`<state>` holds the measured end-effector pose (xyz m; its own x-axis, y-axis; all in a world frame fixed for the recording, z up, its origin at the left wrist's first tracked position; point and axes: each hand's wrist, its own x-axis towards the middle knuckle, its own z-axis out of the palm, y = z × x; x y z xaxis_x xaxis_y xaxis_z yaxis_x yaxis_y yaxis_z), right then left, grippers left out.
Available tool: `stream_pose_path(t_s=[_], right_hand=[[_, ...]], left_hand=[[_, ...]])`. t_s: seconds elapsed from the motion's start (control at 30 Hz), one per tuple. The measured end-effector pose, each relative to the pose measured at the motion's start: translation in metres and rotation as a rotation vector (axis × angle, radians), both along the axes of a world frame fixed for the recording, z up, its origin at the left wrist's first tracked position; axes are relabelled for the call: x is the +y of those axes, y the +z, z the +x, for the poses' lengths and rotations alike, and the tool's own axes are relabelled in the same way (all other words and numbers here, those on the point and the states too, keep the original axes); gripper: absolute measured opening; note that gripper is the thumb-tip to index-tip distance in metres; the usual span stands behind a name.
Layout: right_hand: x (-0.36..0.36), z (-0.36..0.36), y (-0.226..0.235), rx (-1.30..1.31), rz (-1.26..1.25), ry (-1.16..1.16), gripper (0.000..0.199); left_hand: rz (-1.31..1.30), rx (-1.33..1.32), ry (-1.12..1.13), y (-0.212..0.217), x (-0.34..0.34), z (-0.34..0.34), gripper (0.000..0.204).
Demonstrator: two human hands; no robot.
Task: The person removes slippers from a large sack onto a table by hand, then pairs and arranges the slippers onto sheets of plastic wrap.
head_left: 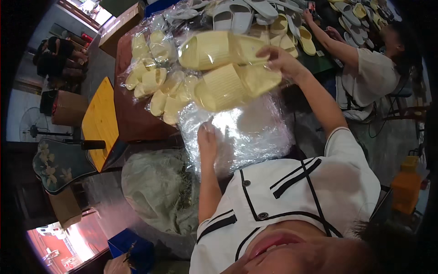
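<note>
The right hand [280, 58] pinches a pair of pale yellow slippers [228, 68] by their heels, holding them above the desk [132, 118]. The left hand [207, 139] presses flat, fingers together, on a clear plastic bag [255, 128] just below them. Bagged yellow slippers [155, 77] lie beside.

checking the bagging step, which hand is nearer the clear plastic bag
Left. The left hand rests on the clear plastic bag; the right hand is above it, gripping the pair of yellow slippers.

White short-sleeved top [292, 192], black piping, dark buttons; forearms bare.
</note>
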<state>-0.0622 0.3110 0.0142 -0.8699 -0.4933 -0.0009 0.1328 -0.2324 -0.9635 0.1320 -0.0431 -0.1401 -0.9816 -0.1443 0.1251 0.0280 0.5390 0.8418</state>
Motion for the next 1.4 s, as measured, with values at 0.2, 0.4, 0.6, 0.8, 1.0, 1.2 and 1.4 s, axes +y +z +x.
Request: stream_pose_path(t_s=[0.2, 0.4, 0.6, 0.8, 1.0, 1.2, 1.4], right_hand=[[0.0, 0.092, -0.063, -0.23, 0.07, 0.089, 0.039], [-0.03, 0.129, -0.122, -0.225, 0.198, 0.087, 0.035], [-0.025, 0.13, -0.114, -0.215, 0.198, 0.091, 0.034], [0.007, 0.129, -0.085, -0.045, 0.222, 0.081, 0.036], [0.045, 0.114, -0.109, 0.109, 0.393, -0.041, 0.04], [0.094, 0.128, -0.113, 0.024, 0.315, -0.337, 0.036], [0.135, 0.132, -0.106, -0.07, -0.013, -0.619, 0.039]], left_hand=[[1.111, -0.378, -0.015, 0.097, -0.015, 0.009, 0.08], [0.479, -0.342, 0.183, 0.076, -0.003, 0.02, 0.065], [0.18, -0.116, 0.282, 0.081, -0.004, 0.024, 0.052], [0.178, -0.066, 0.215, 0.115, -0.008, 0.009, 0.054], [0.27, 0.025, 0.232, 0.119, -0.012, 0.013, 0.053], [-0.017, 0.083, 0.21, 0.029, -0.11, -0.001, 0.059], [-0.224, -0.049, 0.243, 0.086, -0.061, 0.013, 0.059]])
